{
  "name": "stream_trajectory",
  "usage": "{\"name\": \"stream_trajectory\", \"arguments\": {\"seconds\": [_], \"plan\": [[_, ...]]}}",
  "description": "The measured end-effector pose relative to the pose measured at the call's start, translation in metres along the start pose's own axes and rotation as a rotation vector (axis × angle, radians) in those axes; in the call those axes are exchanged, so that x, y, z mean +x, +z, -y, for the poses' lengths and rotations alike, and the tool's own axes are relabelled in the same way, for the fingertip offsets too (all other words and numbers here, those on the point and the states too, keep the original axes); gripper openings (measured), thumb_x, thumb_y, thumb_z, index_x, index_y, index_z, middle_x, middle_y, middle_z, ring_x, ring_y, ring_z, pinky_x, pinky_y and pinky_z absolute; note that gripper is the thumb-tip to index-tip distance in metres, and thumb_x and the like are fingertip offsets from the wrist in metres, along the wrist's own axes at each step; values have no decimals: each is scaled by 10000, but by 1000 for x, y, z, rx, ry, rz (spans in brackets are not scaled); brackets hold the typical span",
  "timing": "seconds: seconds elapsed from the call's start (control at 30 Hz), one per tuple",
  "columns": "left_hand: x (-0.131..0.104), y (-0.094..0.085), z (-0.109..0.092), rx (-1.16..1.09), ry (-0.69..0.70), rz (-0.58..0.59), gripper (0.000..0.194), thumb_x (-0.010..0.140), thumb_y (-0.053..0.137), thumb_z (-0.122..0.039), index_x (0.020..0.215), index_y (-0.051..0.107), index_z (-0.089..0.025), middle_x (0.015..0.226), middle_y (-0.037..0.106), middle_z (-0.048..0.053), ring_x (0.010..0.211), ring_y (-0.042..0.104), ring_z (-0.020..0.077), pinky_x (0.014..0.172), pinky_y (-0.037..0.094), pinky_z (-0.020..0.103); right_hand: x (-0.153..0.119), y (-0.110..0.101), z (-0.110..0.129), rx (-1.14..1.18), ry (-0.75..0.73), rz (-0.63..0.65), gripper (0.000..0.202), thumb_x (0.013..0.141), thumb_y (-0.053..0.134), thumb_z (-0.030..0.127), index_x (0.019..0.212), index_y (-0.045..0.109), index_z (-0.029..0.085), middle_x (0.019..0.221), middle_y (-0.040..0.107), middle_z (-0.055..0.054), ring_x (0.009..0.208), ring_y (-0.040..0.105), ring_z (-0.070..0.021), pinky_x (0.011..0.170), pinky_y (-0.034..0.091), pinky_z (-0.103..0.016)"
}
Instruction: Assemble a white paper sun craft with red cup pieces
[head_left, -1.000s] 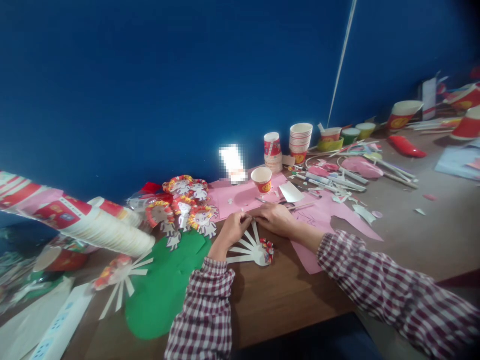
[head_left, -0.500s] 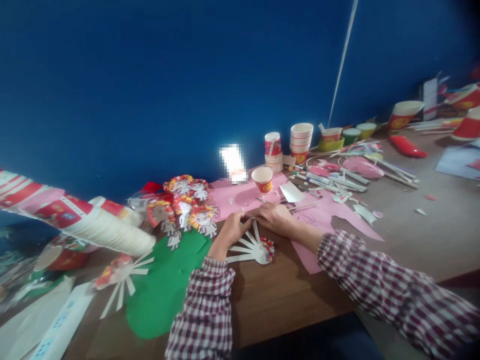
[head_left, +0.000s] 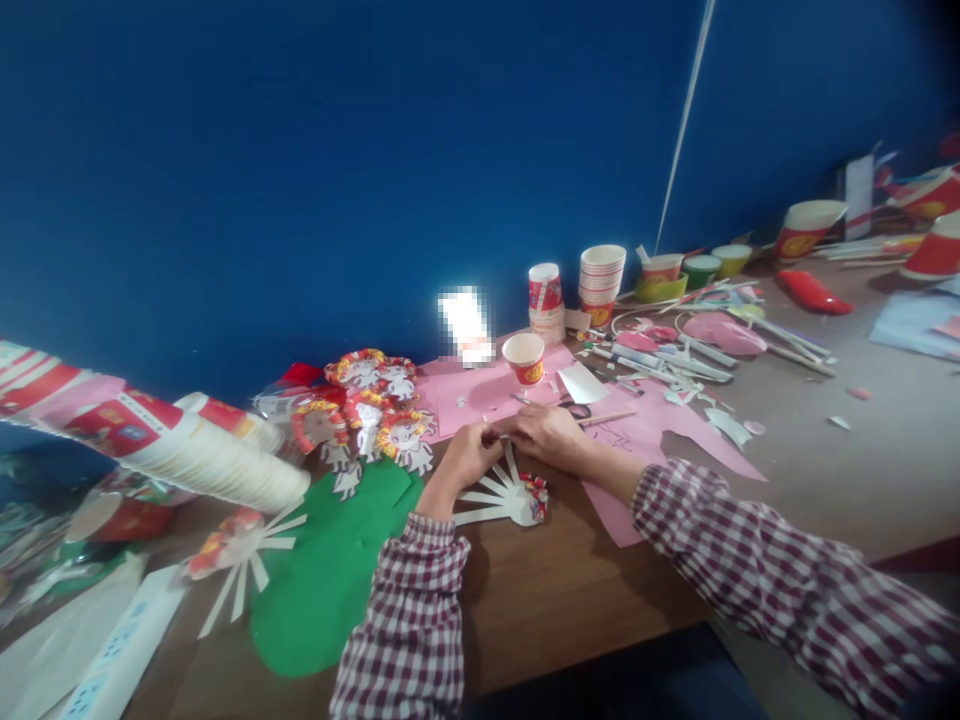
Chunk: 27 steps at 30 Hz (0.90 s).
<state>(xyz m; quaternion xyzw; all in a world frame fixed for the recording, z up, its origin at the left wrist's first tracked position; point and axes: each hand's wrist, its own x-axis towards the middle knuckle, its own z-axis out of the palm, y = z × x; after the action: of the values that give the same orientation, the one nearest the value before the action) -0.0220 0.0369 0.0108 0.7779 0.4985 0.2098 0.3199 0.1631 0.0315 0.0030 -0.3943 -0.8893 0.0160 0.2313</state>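
A cut paper cup lies on the brown table, its white strips fanned out and red curls at its right side. At the upper strips, my left hand is closed, thumb and fingers pinched together. My right hand meets it fingertip to fingertip, its fingers also closed. What the fingertips hold is too small to make out. A thin stick sticks out to the right of my right hand, beside scissors partly hidden behind it. Pink paper lies beyond both hands.
Paper lion figures and a green sheet lie on the left, near a long leaning cup stack. An upright cup stands ahead, with cup stacks behind. Markers and scraps lie on the right.
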Motion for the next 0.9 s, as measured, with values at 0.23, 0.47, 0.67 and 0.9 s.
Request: {"name": "stream_trajectory", "arguments": {"seconds": [0.23, 0.47, 0.67, 0.9], "plan": [[0, -1, -2, 21, -9, 6, 158, 689, 541, -191, 743, 658, -99, 665, 634, 31, 622, 528, 139, 582, 395, 221, 1, -3, 3, -22, -29, 30, 144, 863, 535, 213, 902, 648, 132, 846, 646, -71, 804, 581, -175, 757, 415, -277], [-1, -3, -2, -43, 4, 50, 170, 700, 545, -197, 762, 666, -95, 697, 656, 28, 649, 551, 140, 587, 412, 210, 1, -5, 2, -36, -62, 25, 182, 891, 493, 242, 904, 637, 131, 860, 652, -73, 804, 586, -173, 789, 425, -289], [-1, -4, -3, -20, -3, 61, 181, 710, 549, -198, 776, 676, -87, 699, 673, 40, 645, 577, 148, 592, 430, 219, 0, 1, -1, -47, -97, 3, 193, 903, 469, 247, 909, 625, 134, 845, 645, -67, 793, 581, -173, 806, 426, -300], [-2, -5, 0, -95, 17, 58, 295, 786, 551, -334, 865, 695, -89, 826, 709, 71, 738, 619, 181, 645, 460, 235, -1, -2, 1, -60, -86, 5, 158, 876, 496, 220, 909, 625, 136, 850, 647, -66, 801, 579, -175, 790, 431, -293]]}}
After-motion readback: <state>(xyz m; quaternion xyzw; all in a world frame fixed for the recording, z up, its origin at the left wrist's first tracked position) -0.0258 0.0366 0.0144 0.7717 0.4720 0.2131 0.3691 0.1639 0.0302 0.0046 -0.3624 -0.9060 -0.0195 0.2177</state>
